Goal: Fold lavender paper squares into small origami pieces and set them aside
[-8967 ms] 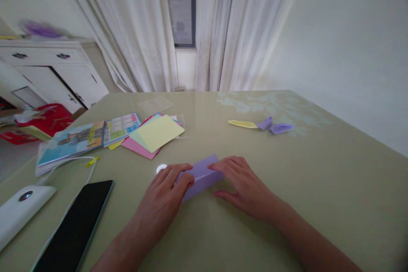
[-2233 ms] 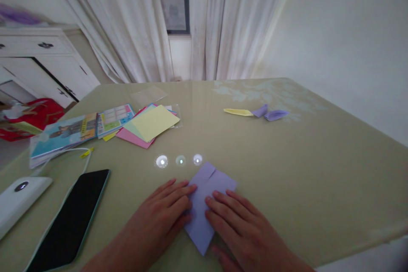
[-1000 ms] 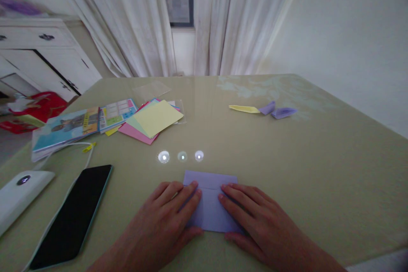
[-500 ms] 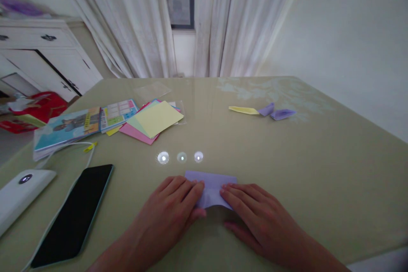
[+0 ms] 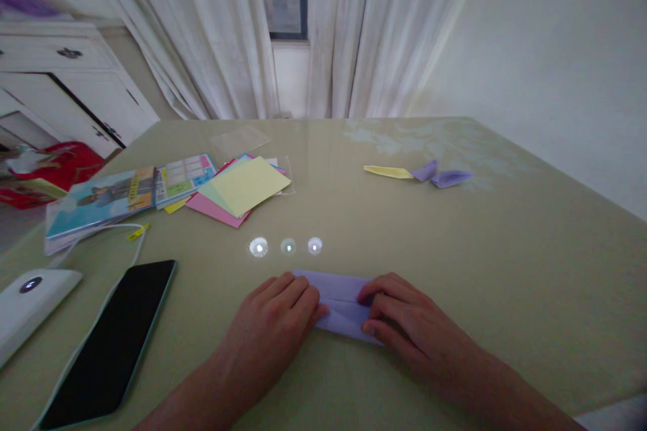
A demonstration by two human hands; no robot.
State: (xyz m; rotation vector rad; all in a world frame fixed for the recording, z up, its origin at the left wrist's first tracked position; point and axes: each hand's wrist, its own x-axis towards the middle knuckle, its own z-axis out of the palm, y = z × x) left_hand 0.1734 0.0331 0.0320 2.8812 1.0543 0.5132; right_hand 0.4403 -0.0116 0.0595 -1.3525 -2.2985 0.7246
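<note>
A strip of folded purple paper [image 5: 344,306] lies on the table in front of me, with a crease line running along its length. My left hand [image 5: 278,323] is closed over its left end, fingers bent on top and the thumb at the near side. At the right end, my right hand [image 5: 414,323] has curled fingers and thumb closed on the paper's edge. Both hands cover the strip's ends, so the corners there are hidden. Farther off to the right lie a folded yellow paper piece [image 5: 388,172] and folded purple pieces [image 5: 451,179].
Coloured paper sheets [image 5: 257,187] are piled at the back left beside booklets [image 5: 104,199]. A black phone [image 5: 111,343], a white device [image 5: 35,310] and a white cable [image 5: 138,249] lie on the left. Curtains [image 5: 202,27] hang behind the table [image 5: 480,269].
The near edge of the purple paper, raised and bowed before, now lies flatter with a crease showing along the middle. My right hand's fingers have curled and shifted slightly right; my left thumb moved up onto the paper.
</note>
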